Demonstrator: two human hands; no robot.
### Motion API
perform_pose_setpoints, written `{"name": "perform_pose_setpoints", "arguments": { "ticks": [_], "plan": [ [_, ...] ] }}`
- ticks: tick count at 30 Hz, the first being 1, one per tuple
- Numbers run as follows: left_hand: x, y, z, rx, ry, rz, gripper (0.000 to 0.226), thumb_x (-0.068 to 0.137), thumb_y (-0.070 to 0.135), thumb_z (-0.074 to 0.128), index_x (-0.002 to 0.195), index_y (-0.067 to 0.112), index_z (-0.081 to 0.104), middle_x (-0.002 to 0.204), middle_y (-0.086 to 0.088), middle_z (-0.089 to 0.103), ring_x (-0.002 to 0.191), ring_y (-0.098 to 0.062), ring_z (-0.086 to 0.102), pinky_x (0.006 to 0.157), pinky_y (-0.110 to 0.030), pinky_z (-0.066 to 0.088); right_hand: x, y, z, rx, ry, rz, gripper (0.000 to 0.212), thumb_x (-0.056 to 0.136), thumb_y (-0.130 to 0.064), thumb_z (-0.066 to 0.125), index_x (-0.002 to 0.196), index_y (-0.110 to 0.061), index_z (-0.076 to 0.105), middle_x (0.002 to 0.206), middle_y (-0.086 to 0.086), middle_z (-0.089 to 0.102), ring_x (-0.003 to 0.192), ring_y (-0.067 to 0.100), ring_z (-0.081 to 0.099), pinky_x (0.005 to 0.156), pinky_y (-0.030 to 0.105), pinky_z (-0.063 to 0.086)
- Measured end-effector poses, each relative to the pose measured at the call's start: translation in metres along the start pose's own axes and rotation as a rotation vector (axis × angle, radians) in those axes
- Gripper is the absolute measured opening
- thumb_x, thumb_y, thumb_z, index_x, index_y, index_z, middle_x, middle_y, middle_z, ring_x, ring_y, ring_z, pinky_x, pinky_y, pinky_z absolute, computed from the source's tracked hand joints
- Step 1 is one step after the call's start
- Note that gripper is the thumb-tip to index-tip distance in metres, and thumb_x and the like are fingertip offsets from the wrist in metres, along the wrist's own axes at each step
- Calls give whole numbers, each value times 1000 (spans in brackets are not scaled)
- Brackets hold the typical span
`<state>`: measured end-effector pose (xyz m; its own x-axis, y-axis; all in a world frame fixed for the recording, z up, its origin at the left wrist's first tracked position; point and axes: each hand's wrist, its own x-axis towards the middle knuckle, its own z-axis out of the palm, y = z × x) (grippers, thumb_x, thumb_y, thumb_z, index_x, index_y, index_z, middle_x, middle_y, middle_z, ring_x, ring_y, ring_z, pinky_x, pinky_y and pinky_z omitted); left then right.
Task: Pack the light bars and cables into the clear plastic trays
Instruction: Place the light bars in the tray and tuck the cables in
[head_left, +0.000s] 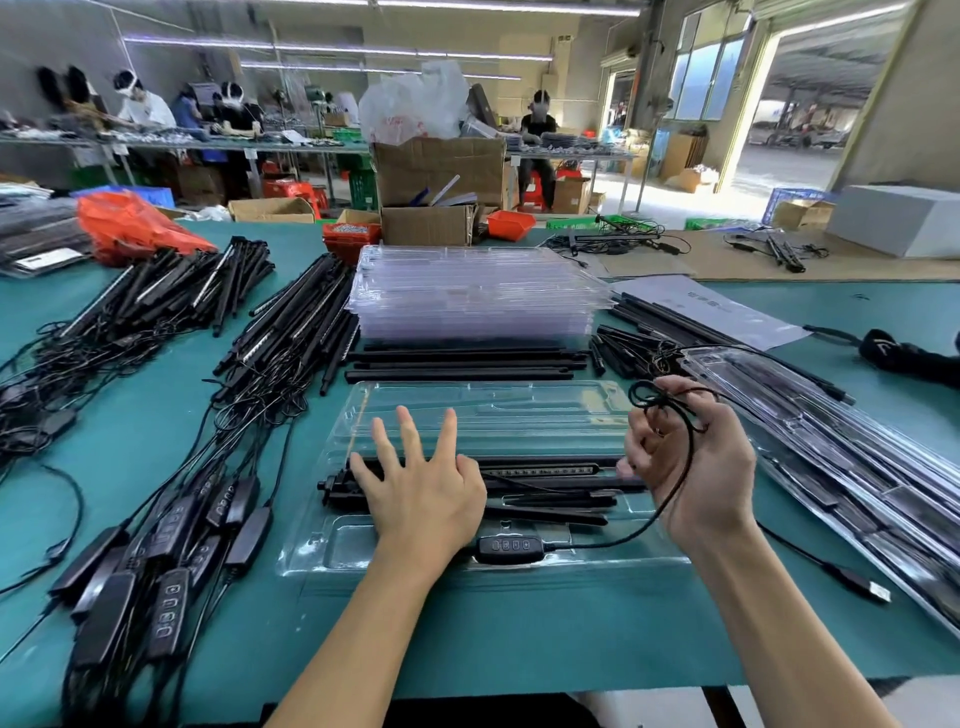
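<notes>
An open clear tray (483, 415) is laid on the green desk (519, 634), and light bars (545, 486) are seated in its nearer half. The left hand (421, 493) is spread flat, fingers straight, pressed down on the bars' left end. The right hand (691, 467) is curled round a looped black cable (675, 415) — held above the tray's right edge, the cable trailing down to a button controller (511, 546) resting in the tray's front. A stack of empty trays (478, 291) is seen behind — loose bars and cables (156, 415) piled to the left.
</notes>
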<state>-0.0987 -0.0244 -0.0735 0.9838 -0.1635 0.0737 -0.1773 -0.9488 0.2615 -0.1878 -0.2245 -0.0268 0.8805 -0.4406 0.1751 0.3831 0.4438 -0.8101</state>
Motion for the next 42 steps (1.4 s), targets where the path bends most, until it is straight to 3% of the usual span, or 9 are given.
{"name": "perform_pose_setpoints", "arguments": {
  "ticks": [3, 7, 12, 14, 16, 21, 26, 29, 42],
  "plan": [
    [3, -1, -1, 0, -25, 14, 61, 100, 41, 14, 156, 43, -10, 165, -10, -21, 150, -33, -25, 115, -64, -10, -1, 1, -6, -183, -57, -10, 36, 103, -24, 27, 94, -18, 62, 68, 12, 53, 47, 18, 37, 46, 25, 33],
    [3, -1, -2, -27, -15, 22, 61, 102, 45, 20, 158, 41, -5, 167, -10, -13, 151, -29, -22, 116, -63, -6, -2, 2, -10, -376, -108, -36, 31, 105, -23, 38, 93, -19, 66, 70, 17, 61, 48, 22, 46, 45, 26, 39],
    [8, -2, -18, -115, 8, -28, 58, 96, 52, 43, 151, 35, 34, 163, -3, 25, 153, -23, 13, 120, -53, 16, -5, -4, -12, -241, -87, -17, 31, 96, -38, 47, 97, -23, 74, 80, 16, 68, 58, 22, 57, 53, 30, 50],
    [15, -11, -29, -161, 6, -27, 48, 98, 52, 41, 142, 34, 48, 149, 4, 48, 138, -21, 42, 107, -45, 36, -3, -5, -13, -140, -56, 5, 34, 97, -40, 46, 99, -24, 75, 82, 14, 69, 60, 22, 59, 57, 31, 54],
    [20, -21, -38, -211, 15, -14, 37, 102, 42, 37, 134, 33, 55, 132, 5, 61, 119, -21, 55, 96, -41, 41, 0, -5, -13, -20, -16, 48, 35, 97, -42, 46, 104, -23, 74, 82, 12, 68, 61, 22, 60, 59, 32, 55],
    [17, -42, -29, -108, 54, 37, 38, 103, 23, 37, 139, 32, 42, 155, 0, 35, 150, -24, 13, 120, -48, 10, 6, -2, -14, 219, 39, 262, 47, 94, -53, 43, 124, -18, 53, 81, 1, 58, 58, 12, 50, 62, 29, 53],
    [16, -48, -27, -164, -7, 42, 44, 104, 29, 32, 148, 34, 29, 166, -7, 11, 153, -21, -5, 122, -47, 1, 8, -6, -12, 237, 51, 343, 50, 103, -54, 31, 91, -13, 57, 70, -5, 53, 46, 6, 35, 38, 16, 35],
    [17, -52, -28, -176, -61, 75, 46, 103, 33, 34, 149, 37, 28, 166, -4, 7, 152, -18, -9, 122, -47, -1, 9, -7, -14, 188, 69, 339, 44, 102, -53, 36, 91, -13, 53, 67, -4, 51, 44, 6, 31, 34, 16, 27],
    [4, -50, -19, 112, 56, 158, 58, 100, 60, 11, 153, 39, 20, 165, -8, 13, 154, -22, -8, 123, -51, 7, 0, 9, -18, -574, -11, -174, 26, 96, -40, 54, 100, -21, 71, 58, 2, 52, 45, 16, 45, 37, 27, 45]
  ]
}}
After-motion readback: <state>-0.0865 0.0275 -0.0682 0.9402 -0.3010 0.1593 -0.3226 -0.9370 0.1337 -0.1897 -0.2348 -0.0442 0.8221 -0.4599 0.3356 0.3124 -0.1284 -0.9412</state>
